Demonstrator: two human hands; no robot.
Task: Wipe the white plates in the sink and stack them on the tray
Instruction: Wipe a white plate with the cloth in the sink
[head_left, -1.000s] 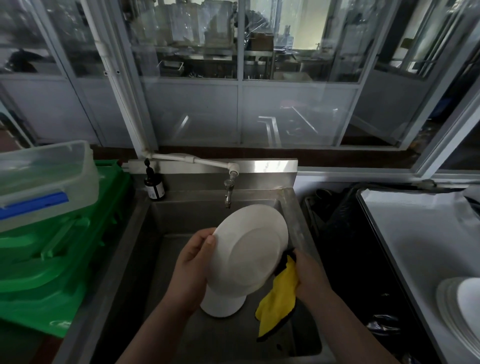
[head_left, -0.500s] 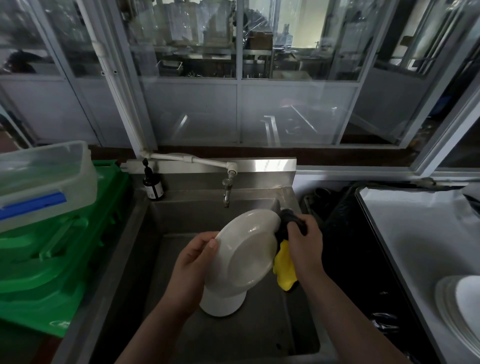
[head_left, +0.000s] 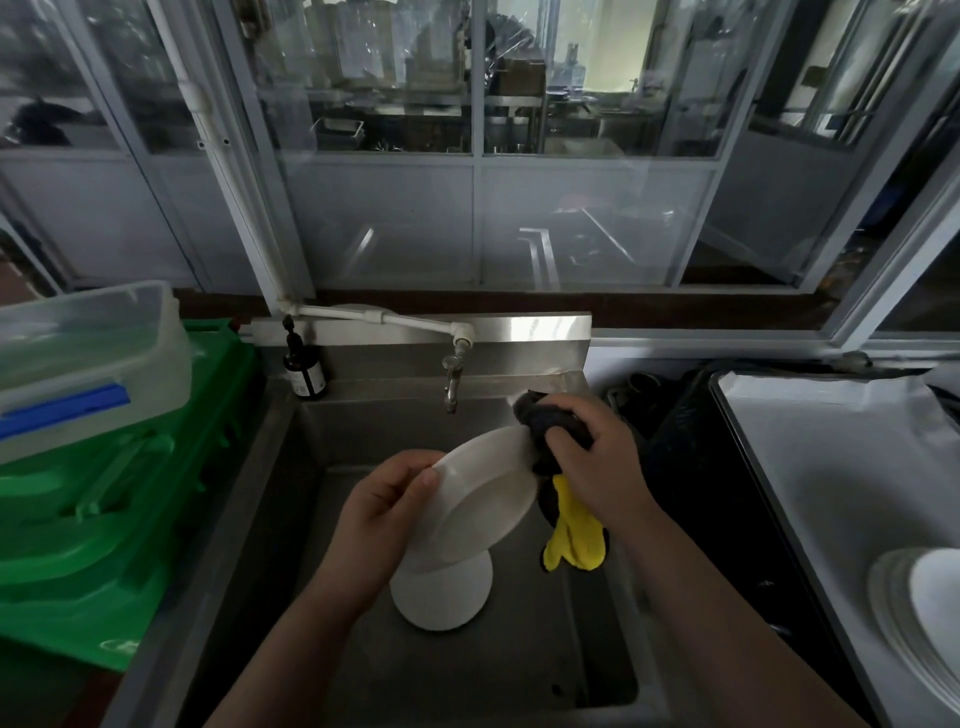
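Head view. Left hand (head_left: 382, 512) grips a white plate (head_left: 480, 501) by its near-left rim, thumb on the upper face and fingers curled beneath; the plate is held tilted above the steel sink (head_left: 291, 467), its far edge raised toward the right. Right hand (head_left: 597, 462) is closed around a bunched cloth (head_left: 563, 499), dark on one side and yellow on the other; the dark part is pressed against the plate's far-right rim, and the yellow end hangs free below the hand. A second white plate (head_left: 441, 597) lies on the sink floor, directly under the held plate and partly hidden by it.

Surroundings. A tap (head_left: 453, 382) projects from a white pipe over the back of the sink, just beyond the held plate. A dark bottle (head_left: 305, 371) stands at the sink's back-left corner. To the left, green crates (head_left: 104, 519) carry a clear plastic box (head_left: 83, 358) with a blue clasp. To the right, well apart from the sink, a pale tray (head_left: 831, 467) bears a stack of white plates (head_left: 919, 613) at the frame edge; a dark gap lies between sink and tray. Glazed partitions stand behind the sink.
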